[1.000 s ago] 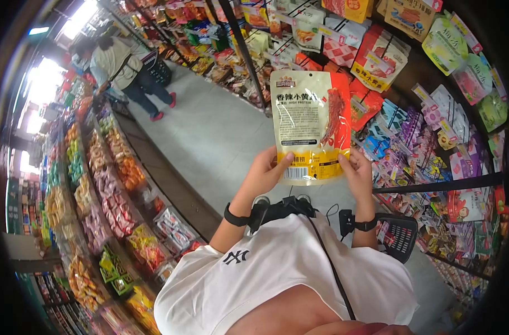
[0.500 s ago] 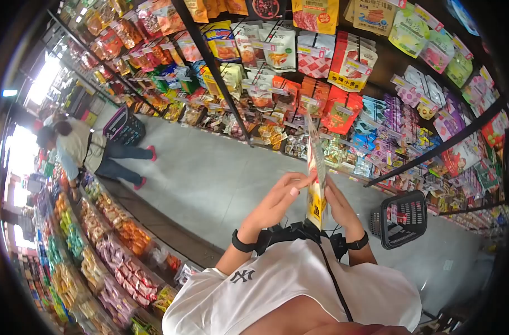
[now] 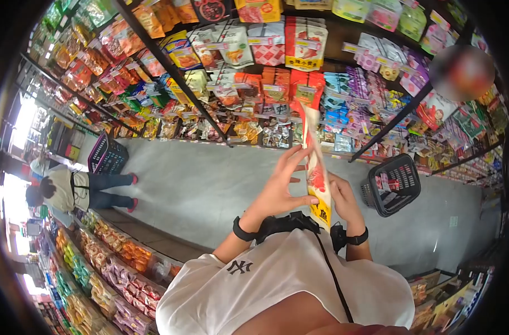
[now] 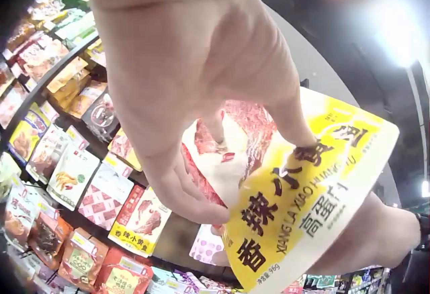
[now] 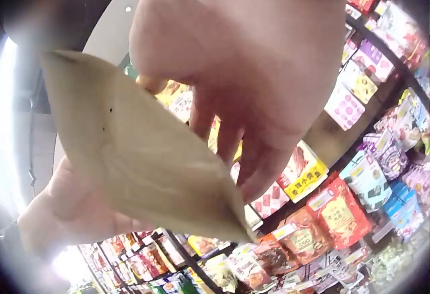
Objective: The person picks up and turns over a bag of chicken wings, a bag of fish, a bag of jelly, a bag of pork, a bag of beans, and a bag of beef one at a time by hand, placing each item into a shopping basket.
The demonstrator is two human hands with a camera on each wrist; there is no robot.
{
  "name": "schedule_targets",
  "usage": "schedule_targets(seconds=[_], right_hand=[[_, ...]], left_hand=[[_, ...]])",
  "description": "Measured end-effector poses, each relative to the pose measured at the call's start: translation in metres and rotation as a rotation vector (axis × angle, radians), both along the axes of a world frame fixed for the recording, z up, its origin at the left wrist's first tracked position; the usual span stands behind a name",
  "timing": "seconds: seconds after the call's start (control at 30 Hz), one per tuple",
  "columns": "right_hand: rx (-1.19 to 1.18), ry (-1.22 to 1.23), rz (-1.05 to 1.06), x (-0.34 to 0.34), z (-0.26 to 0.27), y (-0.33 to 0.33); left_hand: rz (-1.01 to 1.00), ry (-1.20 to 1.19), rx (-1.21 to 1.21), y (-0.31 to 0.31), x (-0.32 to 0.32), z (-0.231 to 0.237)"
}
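Observation:
A snack pouch stands nearly edge-on between the two hands in the head view. My left hand touches its printed face, thumb low and fingers spread higher up. In the left wrist view, that hand lies over the pouch, showing yellow print and meat pictures; the right hand is behind it. My right hand rests along the opposite side, fingers fairly straight. The right wrist view shows the right hand by the pouch's plain pale surface, which hides its thumb and some fingertips.
Shelves of hanging snack bags stretch across the front. A black basket with packets stands on the grey floor at right. Bins of wrapped sweets line the left. At far left a person bends near another basket.
The pouch has turned from face-on to nearly edge-on. Both hands have moved from its lower corners to its two faces. The head view has swung, showing more of the shelves and the basket.

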State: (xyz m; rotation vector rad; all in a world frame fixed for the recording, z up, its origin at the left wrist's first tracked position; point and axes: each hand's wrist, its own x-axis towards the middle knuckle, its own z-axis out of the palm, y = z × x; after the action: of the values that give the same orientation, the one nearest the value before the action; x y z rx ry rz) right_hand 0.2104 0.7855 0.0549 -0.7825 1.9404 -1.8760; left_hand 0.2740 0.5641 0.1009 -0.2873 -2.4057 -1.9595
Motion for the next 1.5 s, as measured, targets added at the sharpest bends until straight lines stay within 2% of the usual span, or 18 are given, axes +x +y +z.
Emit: schedule_targets(seconds=[0.07, 0.1, 0.2, 0.23, 0.3, 0.33, 0.37, 0.47, 0.6, 0.73, 0.8, 0.9, 1.0, 1.03, 1.13, 1.17, 1.3, 1.5], right_hand=[[0.105, -0.197, 0.069, 0.004, 0.01, 0.035], [0.0, -0.242, 0.05, 0.01, 0.019, 0.045], [0.016, -0.083, -0.135, 0.02, 0.023, 0.074], [0.06, 0.135, -0.188, 0.018, 0.012, 0.09], [0.134, -0.113, -0.307, 0.005, -0.031, 0.14], [0.164, -0.236, -0.364, -0.001, -0.029, 0.152], [-0.173, -0.307, -0.455, 0.001, -0.032, 0.152], [-0.17, -0.234, -0.376, -0.008, -0.018, 0.17], [-0.008, -0.178, -0.354, -0.033, -0.013, 0.151], [-0.065, -0.24, -0.313, -0.068, -0.025, 0.124], [0.01, -0.221, -0.273, -0.089, -0.025, 0.106], [0.03, -0.227, -0.247, -0.118, -0.024, 0.079], [-0.011, -0.227, -0.249, -0.153, -0.027, 0.053], [-0.026, -0.227, -0.251, -0.165, -0.031, 0.044], [0.047, -0.181, -0.231, -0.2, -0.041, 0.024], [0.063, -0.174, -0.231, -0.21, -0.041, 0.017], [0.083, -0.214, -0.238, -0.246, -0.061, -0.002], [0.151, -0.23, -0.263, -0.315, -0.098, -0.021]], left_hand=[[0.005, 0.129, -0.127, 0.029, -0.009, 0.003], [-0.015, 0.138, -0.117, 0.042, -0.013, 0.003], [-0.115, 0.046, 0.06, 0.077, -0.03, -0.002], [-0.074, 0.053, 0.114, 0.09, -0.034, -0.005], [-0.008, 0.112, -0.002, 0.109, -0.044, -0.012], [0.029, 0.143, -0.066, 0.116, -0.048, -0.014], [0.083, 0.126, -0.057, 0.124, -0.049, -0.013], [0.102, 0.119, -0.114, 0.136, -0.054, -0.02], [0.147, 0.118, -0.139, 0.137, -0.06, -0.025], [0.224, 0.064, -0.09, 0.111, -0.075, -0.026], [0.254, 0.01, -0.028, 0.091, -0.089, -0.032], [0.355, 0.016, -0.199, 0.067, -0.111, -0.035], [0.325, 0.027, -0.164, 0.035, -0.142, -0.045], [0.29, -0.054, -0.125, 0.025, -0.152, -0.043], [0.331, 0.048, -0.111, 0.002, -0.183, -0.057], [0.317, 0.052, -0.183, -0.007, -0.193, -0.059], [0.275, -0.084, -0.081, -0.03, -0.23, -0.064], [0.259, -0.061, -0.223, -0.052, -0.298, -0.087]])
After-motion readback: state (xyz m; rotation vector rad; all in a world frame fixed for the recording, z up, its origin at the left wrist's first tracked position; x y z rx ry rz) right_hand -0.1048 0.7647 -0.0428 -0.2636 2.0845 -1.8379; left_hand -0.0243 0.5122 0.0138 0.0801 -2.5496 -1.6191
